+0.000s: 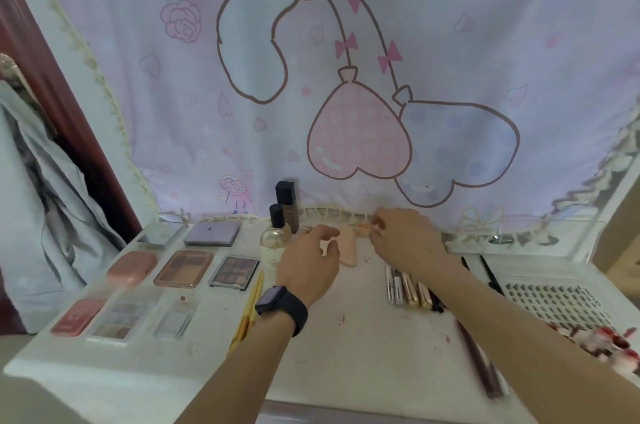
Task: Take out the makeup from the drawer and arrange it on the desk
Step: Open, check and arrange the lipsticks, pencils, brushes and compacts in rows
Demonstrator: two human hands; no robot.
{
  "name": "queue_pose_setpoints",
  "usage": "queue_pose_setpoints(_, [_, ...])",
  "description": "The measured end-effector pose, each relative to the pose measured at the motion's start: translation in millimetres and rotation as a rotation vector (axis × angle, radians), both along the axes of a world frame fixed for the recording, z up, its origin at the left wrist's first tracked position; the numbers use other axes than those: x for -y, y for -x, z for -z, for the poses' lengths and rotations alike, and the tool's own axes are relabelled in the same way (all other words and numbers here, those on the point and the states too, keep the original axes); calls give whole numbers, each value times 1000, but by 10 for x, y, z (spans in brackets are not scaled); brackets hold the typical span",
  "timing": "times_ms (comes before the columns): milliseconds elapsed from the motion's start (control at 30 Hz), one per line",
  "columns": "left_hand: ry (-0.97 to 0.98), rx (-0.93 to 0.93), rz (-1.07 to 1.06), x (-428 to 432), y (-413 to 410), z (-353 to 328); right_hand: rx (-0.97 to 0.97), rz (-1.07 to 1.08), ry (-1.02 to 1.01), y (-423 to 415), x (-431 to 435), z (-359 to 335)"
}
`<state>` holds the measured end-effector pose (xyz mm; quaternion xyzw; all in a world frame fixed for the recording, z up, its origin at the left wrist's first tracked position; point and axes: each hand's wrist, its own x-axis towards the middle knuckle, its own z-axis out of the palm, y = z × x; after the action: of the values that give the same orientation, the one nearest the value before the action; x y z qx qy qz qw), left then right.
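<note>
Both my hands reach to the back middle of the white desk (346, 347). My right hand (405, 236) pinches a small peach makeup sponge (363, 228) at the desk's back edge. My left hand (311, 261), with a dark watch on the wrist, hovers with loosely curled fingers and holds nothing, just left of a peach drop-shaped sponge (348, 247) lying on the desk. Two dark-capped bottles (282, 215) stand left of it. Eyeshadow palettes (183, 267) and compacts lie in rows at the left. Several tubes and pens (408, 288) lie at the right.
A cartoon-print cloth (346, 77) hangs behind the desk. A false-lash tray (554, 299) lies at the right, with a red-and-white hair accessory (602, 344) near the right edge. Yellow brushes (249, 309) lie by my left wrist. A dark red pencil (478, 361) lies front right.
</note>
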<state>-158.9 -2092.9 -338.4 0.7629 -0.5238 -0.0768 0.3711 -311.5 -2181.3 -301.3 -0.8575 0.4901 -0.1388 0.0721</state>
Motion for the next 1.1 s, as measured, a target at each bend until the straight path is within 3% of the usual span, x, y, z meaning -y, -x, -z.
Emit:
queue_pose_setpoints(133, [282,-144,-127,-328,-101,19,192,-50,-17,205,-632,93])
queue_pose_setpoints(200, [334,-155,-230,-405,-204,83,227,-67,-32,327,-966,258])
queue_pose_setpoints(333, [127,-223,-390,-434,-398,199,129,-90,-27,488,-1427,795])
queue_pose_setpoints(600, [-196,-23,-455,-294,-404,218,30,-91,68,557,-1614,1236])
queue_pose_setpoints(867, [-192,13,-522,-153,-372,152,79,-91,107,543,-1593,1265])
queue_pose_setpoints(1000, [-44,-151,-504,-212,-368,86,83,-92,106,547,-1590,1266])
queue_pose_setpoints(1100, [168,-262,-352,-350,-222,43,96,-100,109,555,-1587,1266])
